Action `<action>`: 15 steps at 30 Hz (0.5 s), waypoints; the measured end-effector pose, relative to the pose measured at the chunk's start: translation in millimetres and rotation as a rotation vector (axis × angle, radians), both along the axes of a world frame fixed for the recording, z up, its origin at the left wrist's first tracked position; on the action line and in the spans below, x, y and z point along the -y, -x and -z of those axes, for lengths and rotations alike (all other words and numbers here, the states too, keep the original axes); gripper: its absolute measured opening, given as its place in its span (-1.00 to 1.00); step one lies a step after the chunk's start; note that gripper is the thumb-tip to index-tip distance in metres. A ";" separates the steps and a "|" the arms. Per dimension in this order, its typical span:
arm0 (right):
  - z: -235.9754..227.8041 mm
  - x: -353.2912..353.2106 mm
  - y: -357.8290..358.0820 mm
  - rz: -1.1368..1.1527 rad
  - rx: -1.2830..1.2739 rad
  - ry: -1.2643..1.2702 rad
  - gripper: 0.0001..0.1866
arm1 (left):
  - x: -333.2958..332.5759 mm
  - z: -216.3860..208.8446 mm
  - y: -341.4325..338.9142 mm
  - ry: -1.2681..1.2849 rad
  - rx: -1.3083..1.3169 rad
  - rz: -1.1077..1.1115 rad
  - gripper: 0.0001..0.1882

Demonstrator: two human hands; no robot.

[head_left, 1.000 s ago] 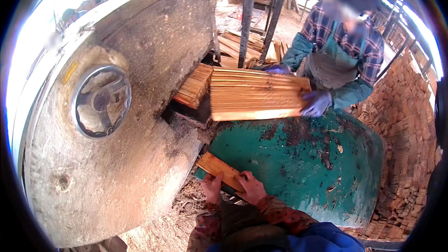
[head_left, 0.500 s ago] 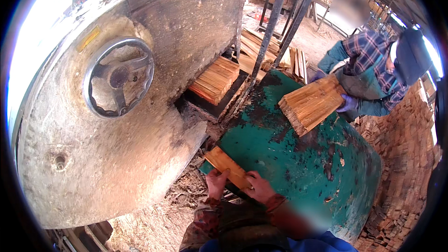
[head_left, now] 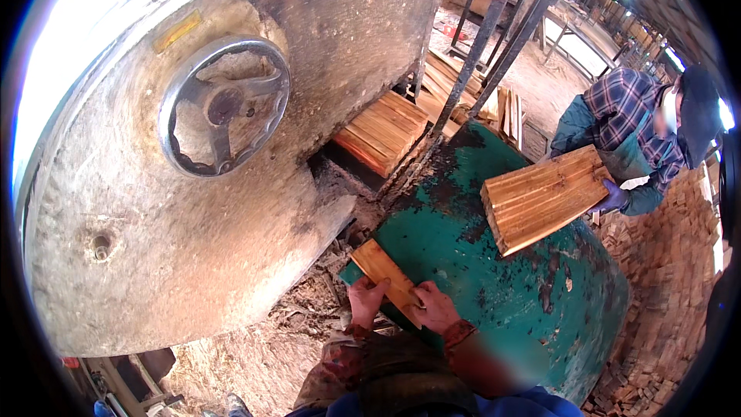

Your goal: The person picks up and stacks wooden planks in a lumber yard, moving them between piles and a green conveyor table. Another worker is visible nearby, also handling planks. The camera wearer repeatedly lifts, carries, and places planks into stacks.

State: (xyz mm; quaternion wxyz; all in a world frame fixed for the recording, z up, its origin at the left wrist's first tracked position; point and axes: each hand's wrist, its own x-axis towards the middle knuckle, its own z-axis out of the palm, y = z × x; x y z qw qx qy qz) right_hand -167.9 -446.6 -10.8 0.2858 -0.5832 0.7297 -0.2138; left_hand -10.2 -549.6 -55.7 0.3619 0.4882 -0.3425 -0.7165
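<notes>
A short wooden board (head_left: 384,272) lies flat on the near edge of the green metal machine table (head_left: 494,286). My left hand (head_left: 364,300) grips its near left edge and my right hand (head_left: 434,307) presses on its near right end. A cut stack of wooden slats (head_left: 380,133) rests in the opening behind the big dusty machine housing (head_left: 139,262), which carries a grey handwheel (head_left: 222,105). Across the table, a person in a plaid shirt (head_left: 629,120) carries a bundle of slats (head_left: 543,197) with gloved hands.
Sawdust and wood scraps (head_left: 309,316) lie under the housing. Steel frame posts (head_left: 509,38) rise behind the table. Stacked small wood pieces (head_left: 671,278) fill the right side. More planks (head_left: 463,85) are piled at the back.
The person opposite has pulled the bundle of slats away from the machine to the right. My view has swung left and closer. My hands stay on the short board.
</notes>
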 end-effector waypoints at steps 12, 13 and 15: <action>-7.7 16.6 14.1 0.026 0.081 -0.007 -0.60 | 0.8 -5.0 -1.5 -0.042 0.029 0.024 -0.78; -7.8 21.3 15.7 0.027 0.051 0.008 -0.59 | 0.7 -3.9 -0.9 -0.037 0.035 0.022 -0.77; -12.8 35.5 19.2 0.033 0.012 0.047 -0.59 | 0.2 -2.2 -0.3 -0.027 0.046 0.016 -0.77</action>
